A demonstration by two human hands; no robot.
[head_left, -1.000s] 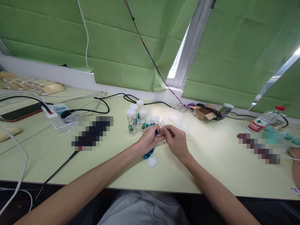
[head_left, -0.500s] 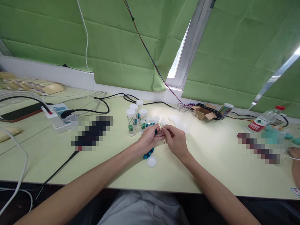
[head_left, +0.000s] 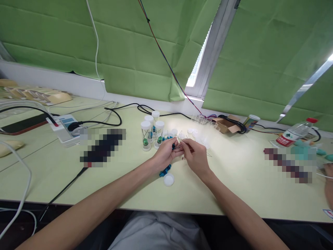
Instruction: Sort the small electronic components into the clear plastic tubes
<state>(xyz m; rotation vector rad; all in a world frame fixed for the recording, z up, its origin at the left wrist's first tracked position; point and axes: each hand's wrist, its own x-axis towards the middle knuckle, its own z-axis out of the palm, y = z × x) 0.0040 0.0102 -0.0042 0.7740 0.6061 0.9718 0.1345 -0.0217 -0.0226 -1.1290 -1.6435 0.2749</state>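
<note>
My left hand is closed around a small blue metallic piece, with thin wire-like strands running beside it. Close against it, my right hand pinches at the strands with thumb and forefinger; its fingertips hide exactly what is gripped. Below the left hand, several more blue metallic pieces lie on the table near a round white lid. Several clear tubes with white caps stand upright left of my hands, with green or blue pieces inside. Tiny reddish bits lie under the right hand.
White lids and clear tubes lie behind my hands, by an open cardboard box. A power strip with cables sits left. At right are a water bottle and part of another person's hand.
</note>
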